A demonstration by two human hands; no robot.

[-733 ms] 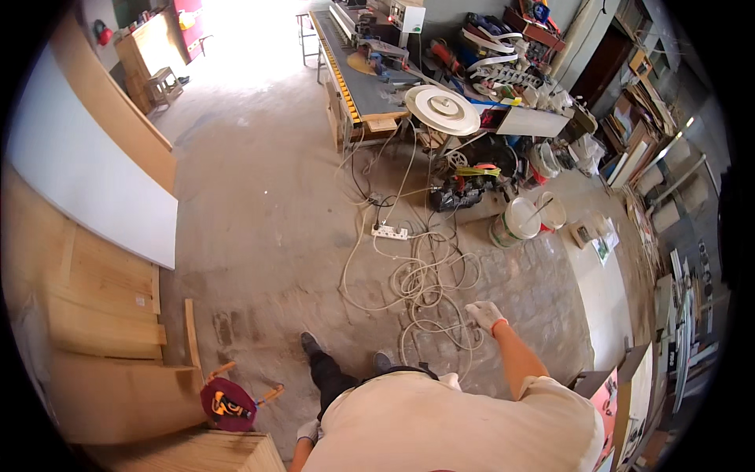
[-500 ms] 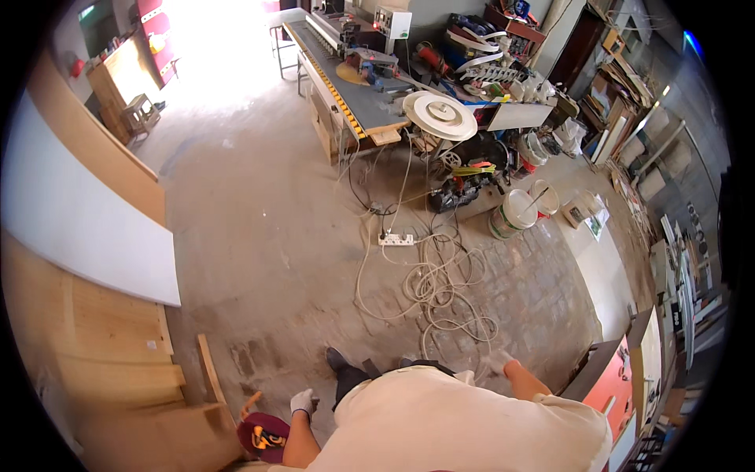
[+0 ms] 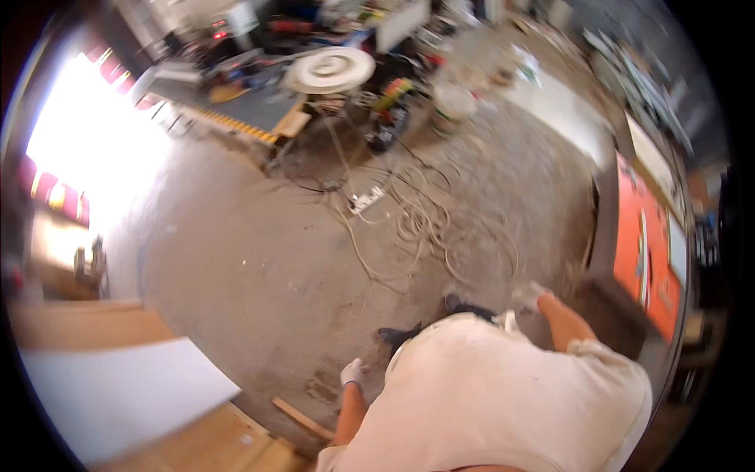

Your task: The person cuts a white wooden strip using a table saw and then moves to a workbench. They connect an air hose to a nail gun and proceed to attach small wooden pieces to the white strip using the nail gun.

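Pale cable (image 3: 425,228), lying in loose loops on the floor (image 3: 236,299), on the far side of the right hand (image 3: 528,296); I see no contact between the two. The right hand is gloved and blurred, so I cannot tell whether its fingers are spread or closed. The left hand (image 3: 353,371), also gloved, hangs low at the near side, a wooden strip (image 3: 303,418) lying just left of its forearm; its palm is hidden, and I cannot tell its grip. I judge the step in hand to be positioning on foot, with neither hand visibly working on anything. Any reach from this posture calls for clear footing beside the loops and a sharper view of the fingers. Farther out: a white power strip (image 3: 366,200); beyond it, at far left, the grey tabletop (image 3: 270,112), with a round stepped disc (image 3: 329,69) by its right end; right of these, a bucket (image 3: 454,108). Near left, a white panel (image 3: 130,393); at right, an orange panel (image 3: 629,236).
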